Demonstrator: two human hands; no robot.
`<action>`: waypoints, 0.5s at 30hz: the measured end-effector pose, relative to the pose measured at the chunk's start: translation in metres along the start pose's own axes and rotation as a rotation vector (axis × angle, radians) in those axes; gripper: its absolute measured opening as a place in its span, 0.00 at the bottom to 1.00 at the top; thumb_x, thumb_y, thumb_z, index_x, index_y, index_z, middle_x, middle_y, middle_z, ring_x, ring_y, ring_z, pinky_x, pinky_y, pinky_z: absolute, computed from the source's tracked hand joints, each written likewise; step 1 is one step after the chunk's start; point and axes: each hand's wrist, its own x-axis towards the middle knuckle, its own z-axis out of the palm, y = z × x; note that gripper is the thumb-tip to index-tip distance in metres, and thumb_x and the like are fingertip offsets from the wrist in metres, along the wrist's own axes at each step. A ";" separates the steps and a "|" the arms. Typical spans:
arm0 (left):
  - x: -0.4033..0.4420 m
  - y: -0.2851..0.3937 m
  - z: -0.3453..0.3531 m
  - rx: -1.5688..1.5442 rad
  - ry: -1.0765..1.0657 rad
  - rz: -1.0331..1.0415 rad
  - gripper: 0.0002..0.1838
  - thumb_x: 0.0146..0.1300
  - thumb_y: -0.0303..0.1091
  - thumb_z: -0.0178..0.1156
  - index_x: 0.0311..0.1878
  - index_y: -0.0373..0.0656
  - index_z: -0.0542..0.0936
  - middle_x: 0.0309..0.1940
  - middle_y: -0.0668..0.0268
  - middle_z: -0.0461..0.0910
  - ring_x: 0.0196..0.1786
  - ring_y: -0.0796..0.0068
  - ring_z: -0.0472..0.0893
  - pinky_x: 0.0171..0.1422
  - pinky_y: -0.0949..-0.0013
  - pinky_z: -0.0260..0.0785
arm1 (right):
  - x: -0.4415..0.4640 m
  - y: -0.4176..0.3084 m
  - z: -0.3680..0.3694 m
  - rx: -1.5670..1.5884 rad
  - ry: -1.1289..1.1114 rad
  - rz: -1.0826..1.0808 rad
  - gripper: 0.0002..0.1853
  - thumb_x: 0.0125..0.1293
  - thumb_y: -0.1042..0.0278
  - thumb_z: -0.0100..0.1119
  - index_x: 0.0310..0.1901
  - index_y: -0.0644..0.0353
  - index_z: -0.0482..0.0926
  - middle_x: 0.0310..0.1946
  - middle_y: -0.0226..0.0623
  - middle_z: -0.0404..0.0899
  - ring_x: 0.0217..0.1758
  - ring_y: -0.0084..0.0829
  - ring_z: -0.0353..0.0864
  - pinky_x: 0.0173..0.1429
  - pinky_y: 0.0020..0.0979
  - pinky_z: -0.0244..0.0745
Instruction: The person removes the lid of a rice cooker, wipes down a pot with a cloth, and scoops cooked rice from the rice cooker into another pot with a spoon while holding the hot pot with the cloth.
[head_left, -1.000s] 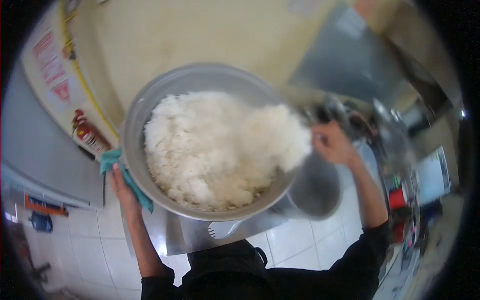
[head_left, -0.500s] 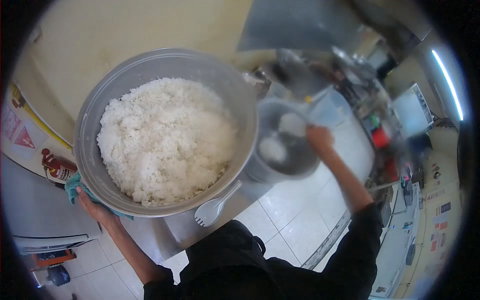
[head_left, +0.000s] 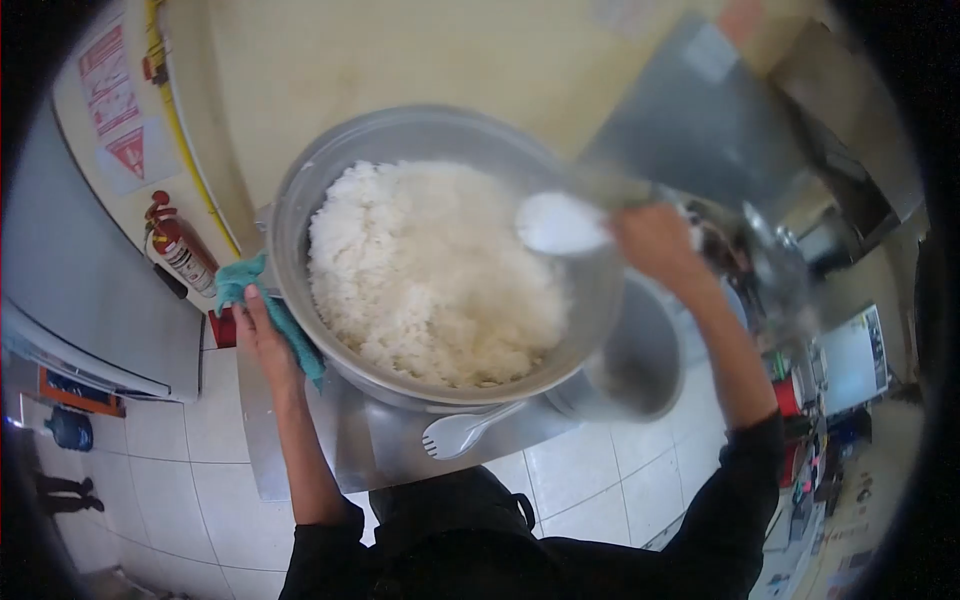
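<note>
A large metal pot (head_left: 445, 395) full of white cooked rice (head_left: 400, 270) stands in front of me. My left hand (head_left: 262, 335) grips a teal cloth (head_left: 300, 335) at the pot's left side. My right hand (head_left: 655, 240) is closed round a white rice paddle (head_left: 560, 223), blurred by motion. The paddle's blade is over the right part of the rice; whether it carries rice I cannot tell. To the right, partly behind the large pot, is a second grey pot (head_left: 665, 370). Its inside is blurred.
A white slotted spoon (head_left: 455, 432) lies on the steel table (head_left: 350, 450) by the pot's near edge. A fire extinguisher (head_left: 180, 250) is at the wall on the left, beside a grey fridge (head_left: 80, 280). Someone's dark-clad legs (head_left: 65, 495) show at the far left.
My right hand has moved with the paddle from above the second pot to the rice in the large pot. My view has turned, shifting the pots right. The left hand still holds the cloth.
</note>
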 end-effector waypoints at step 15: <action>0.003 0.004 -0.008 0.099 -0.109 0.049 0.28 0.74 0.53 0.51 0.63 0.38 0.69 0.57 0.64 0.71 0.58 0.73 0.69 0.66 0.70 0.58 | 0.049 -0.083 0.029 0.358 -0.244 -0.401 0.17 0.69 0.56 0.52 0.32 0.60 0.82 0.21 0.52 0.79 0.30 0.55 0.80 0.40 0.51 0.74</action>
